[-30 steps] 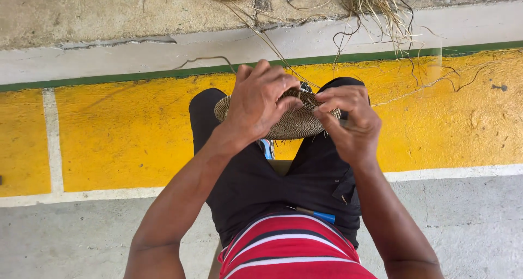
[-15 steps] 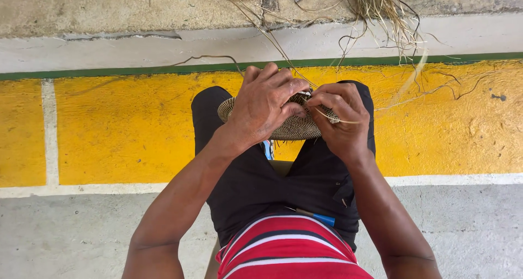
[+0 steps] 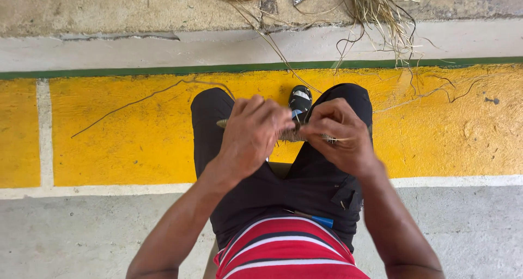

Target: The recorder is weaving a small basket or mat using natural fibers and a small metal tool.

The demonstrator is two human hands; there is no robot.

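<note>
Item: woven straw piece, flat, seen edge-on, held above the lap between the knees of the black shorts.

Left hand: fingers curled together over the near-left rim, gripping it. Right hand: fingertips pinched shut on the right rim and a loose strand (the exact strand is too fine to tell).

Handling, as a judgement: keep the piece level and the pinch close to the working edge, so strands stay taut and do not fray.

Surroundings: 1 shoe below the piece; yellow painted floor band on both sides; straw bundle well apart at top, with trailing strands that could snag.
</note>
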